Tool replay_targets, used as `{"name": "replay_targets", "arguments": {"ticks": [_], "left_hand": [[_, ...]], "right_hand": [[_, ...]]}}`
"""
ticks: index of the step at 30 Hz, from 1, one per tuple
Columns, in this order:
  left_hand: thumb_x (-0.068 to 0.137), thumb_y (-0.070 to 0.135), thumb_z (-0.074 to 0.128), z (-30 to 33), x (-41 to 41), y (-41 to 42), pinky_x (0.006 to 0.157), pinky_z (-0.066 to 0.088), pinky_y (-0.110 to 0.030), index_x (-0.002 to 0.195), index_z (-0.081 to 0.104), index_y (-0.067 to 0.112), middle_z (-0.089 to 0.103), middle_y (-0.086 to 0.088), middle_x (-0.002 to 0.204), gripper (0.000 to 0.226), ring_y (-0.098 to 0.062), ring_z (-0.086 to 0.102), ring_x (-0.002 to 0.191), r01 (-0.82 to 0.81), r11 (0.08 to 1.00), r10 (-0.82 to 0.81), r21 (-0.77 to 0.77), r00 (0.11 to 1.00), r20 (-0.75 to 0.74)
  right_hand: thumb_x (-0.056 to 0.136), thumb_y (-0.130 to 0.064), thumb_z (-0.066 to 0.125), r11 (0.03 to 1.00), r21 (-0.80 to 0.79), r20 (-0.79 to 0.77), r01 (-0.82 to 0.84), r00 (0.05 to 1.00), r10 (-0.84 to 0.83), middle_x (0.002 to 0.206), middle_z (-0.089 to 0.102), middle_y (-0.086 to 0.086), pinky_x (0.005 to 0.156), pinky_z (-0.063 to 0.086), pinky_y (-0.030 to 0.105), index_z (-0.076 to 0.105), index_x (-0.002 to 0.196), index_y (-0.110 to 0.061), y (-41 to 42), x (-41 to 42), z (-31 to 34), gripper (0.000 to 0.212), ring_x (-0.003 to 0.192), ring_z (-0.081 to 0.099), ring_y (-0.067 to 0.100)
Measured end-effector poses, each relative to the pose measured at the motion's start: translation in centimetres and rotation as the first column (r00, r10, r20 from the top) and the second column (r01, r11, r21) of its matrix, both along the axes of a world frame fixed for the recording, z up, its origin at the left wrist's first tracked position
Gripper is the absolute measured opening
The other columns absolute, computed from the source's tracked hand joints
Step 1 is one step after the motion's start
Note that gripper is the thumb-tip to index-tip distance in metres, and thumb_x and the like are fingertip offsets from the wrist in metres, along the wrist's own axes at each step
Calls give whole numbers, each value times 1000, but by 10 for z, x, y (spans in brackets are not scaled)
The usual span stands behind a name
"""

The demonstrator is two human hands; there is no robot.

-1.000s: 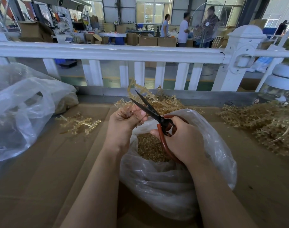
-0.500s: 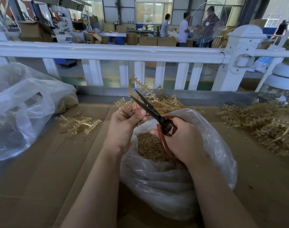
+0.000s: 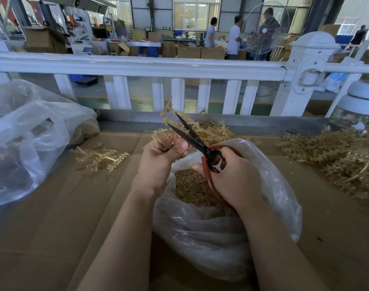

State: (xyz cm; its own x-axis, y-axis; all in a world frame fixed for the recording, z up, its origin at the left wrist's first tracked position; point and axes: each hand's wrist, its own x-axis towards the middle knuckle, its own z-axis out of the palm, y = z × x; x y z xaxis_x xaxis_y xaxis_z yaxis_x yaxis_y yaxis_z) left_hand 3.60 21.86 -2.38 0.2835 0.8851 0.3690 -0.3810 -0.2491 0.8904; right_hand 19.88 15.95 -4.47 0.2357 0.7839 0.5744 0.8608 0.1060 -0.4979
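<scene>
Head view: right hand [image 3: 235,177] grips open scissors [image 3: 195,141].

Factory hall: stacked cardboard boxes [image 3: 189,51], industrial fan [image 3: 265,28], workbenches [image 3: 141,44]

We find passage over the bare tabletop [image 3: 53,238] at lower left and lower right. A plastic bag [image 3: 211,238] blocks the centre, a larger bag [image 3: 32,133] the left edge, a sprig pile [image 3: 336,160] the right and a white railing [image 3: 137,67] the far side.
</scene>
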Motion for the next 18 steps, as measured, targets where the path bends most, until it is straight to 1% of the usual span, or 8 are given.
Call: {"name": "replay_targets", "arguments": {"ticks": [2, 5, 7, 10, 14, 15, 16, 18], "left_hand": [[87, -6, 62, 1, 1, 0, 77, 47, -33, 73, 61, 6, 58, -8, 69, 18, -18, 53, 70, -19, 1000, 19, 6, 1000, -12], [88, -5, 63, 0, 1, 0, 65, 47, -19, 74, 63, 8, 61, -5, 67, 19, -11, 56, 64, -58, 998, 59, 26, 997, -50], [88, -4, 63, 0, 1, 0, 61, 44, -16, 72, 64, 10, 62, -4, 66, 22, -9, 55, 62, -62, 997, 64, 39, 996, -64], [89, -3, 64, -1, 0, 2, 62, 44, -19, 70, 66, 15, 64, -2, 65, 26, -11, 56, 63, -48, 998, 50, 29, 997, -54], [89, -2, 63, -2, -1, 3, 76, 43, -38, 71, 68, 15, 63, -4, 68, 26, -22, 55, 71, -18, 999, 19, 27, 999, -36], [89, -3, 62, -2, -1, 3, 78, 43, -40, 71, 68, 16, 63, -4, 69, 27, -23, 55, 72, -13, 1000, 14, 26, 999, -34], [89, -3, 62, -1, -1, 3, 78, 44, -39, 70, 69, 17, 64, -3, 69, 29, -21, 56, 72, -8, 1000, 8, 24, 1000, -29], [89, -4, 60, 0, -1, 2, 77, 50, -31, 70, 71, 18, 66, 0, 69, 31, -15, 61, 71, 14, 1000, -14, 19, 1000, -14]], "right_hand": [[72, -89, 41, 1000, 11, 22, 4, 1000, -4, 86, 67, -17, 65, 43, 12, 67, 96, -23, 0, 0, 0, 76, 75, 56, 0], [73, -88, 42, 999, 40, 64, 17, 998, -19, 84, 69, -14, 64, 51, 18, 68, 92, -21, 0, 1, -1, 75, 73, 61, 4], [73, -88, 42, 998, 60, 61, 17, 998, -20, 83, 70, -13, 65, 55, 23, 69, 91, -20, 0, 1, -2, 76, 73, 63, 5], [72, -90, 42, 998, 62, 33, 7, 999, -9, 84, 71, -14, 66, 57, 24, 71, 93, -21, 0, 0, -2, 78, 74, 64, 4], [71, -89, 45, 998, 55, 5, -20, 1000, 20, 79, 62, -23, 65, 53, 17, 71, 95, -23, -1, -1, -1, 74, 71, 63, 2], [71, -88, 46, 998, 59, -2, -29, 1000, 29, 79, 60, -24, 65, 52, 16, 72, 96, -24, -1, -2, -1, 74, 70, 62, 1], [71, -88, 46, 997, 61, -11, -38, 999, 39, 79, 60, -25, 65, 52, 16, 72, 97, -24, -2, -2, -1, 74, 70, 62, 1], [71, -89, 45, 997, 52, -28, -54, 998, 55, 79, 61, -24, 66, 51, 15, 72, 99, -25, -2, -2, -1, 75, 71, 63, 1]]}}
